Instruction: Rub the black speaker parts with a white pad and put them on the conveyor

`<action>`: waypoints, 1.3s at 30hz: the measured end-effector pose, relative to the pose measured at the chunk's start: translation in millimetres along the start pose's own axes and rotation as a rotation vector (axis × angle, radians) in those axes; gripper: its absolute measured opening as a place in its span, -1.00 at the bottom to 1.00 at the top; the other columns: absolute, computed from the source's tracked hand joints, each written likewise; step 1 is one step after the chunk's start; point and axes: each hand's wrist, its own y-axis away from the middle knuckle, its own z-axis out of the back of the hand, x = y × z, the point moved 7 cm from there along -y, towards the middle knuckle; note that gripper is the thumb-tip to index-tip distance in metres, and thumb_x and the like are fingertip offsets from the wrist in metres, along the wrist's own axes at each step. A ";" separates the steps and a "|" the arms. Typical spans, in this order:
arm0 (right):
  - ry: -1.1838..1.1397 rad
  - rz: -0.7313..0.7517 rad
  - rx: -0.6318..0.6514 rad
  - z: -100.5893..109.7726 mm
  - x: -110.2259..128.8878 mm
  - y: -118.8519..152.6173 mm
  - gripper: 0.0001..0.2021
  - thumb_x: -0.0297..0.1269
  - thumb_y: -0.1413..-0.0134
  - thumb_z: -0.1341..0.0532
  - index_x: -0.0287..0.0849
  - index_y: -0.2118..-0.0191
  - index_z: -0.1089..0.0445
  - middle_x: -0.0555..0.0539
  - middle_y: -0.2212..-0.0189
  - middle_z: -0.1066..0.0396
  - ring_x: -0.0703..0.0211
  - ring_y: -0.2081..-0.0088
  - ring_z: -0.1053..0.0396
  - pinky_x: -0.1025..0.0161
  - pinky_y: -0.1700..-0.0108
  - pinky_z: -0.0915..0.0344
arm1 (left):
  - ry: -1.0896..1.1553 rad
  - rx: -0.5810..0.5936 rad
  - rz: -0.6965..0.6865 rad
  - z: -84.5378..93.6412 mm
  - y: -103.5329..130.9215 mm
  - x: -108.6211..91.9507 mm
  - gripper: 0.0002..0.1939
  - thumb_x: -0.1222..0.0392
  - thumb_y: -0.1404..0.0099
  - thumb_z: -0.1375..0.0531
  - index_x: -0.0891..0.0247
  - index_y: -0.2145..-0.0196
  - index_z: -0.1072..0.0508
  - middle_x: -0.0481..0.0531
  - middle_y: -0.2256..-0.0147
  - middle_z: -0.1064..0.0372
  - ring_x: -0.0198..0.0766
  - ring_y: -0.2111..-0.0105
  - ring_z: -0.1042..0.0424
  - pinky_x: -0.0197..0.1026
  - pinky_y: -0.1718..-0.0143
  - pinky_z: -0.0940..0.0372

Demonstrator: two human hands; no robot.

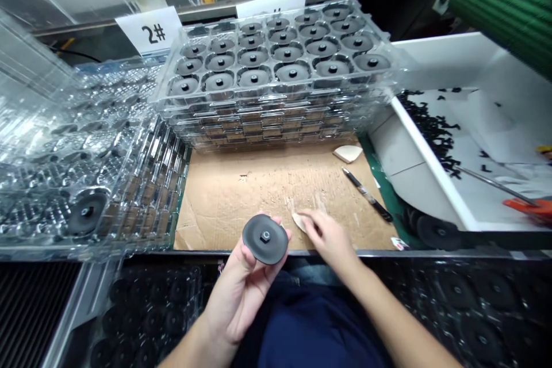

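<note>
The left hand grasps a black disc by its edge, flat face up, above the table edge. Just right of it, the right hand pinches a small beige piece on the cardboard.

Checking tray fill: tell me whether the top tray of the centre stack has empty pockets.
No: every visible pocket of the top tray holds a black disc.

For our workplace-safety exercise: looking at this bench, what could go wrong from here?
1. The left hand holds the black disc by fingertips at the bench edge; it might slip and fall.
2. The right hand on the pale wedge could nudge the nearby pen.
</note>
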 end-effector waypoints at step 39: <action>-0.262 0.361 0.098 56.1 165.2 9.4 -0.76 -0.48 -0.17 -0.04 -0.26 0.10 -0.36 -0.10 0.29 -0.45 0.22 0.25 -0.39 0.29 0.15 -0.34 | -0.296 -0.057 -0.011 4.1 -0.9 -4.2 -0.49 0.21 0.06 -0.37 0.07 0.09 -0.43 0.00 0.13 -0.47 -0.17 0.11 -0.42 -0.21 0.06 -0.29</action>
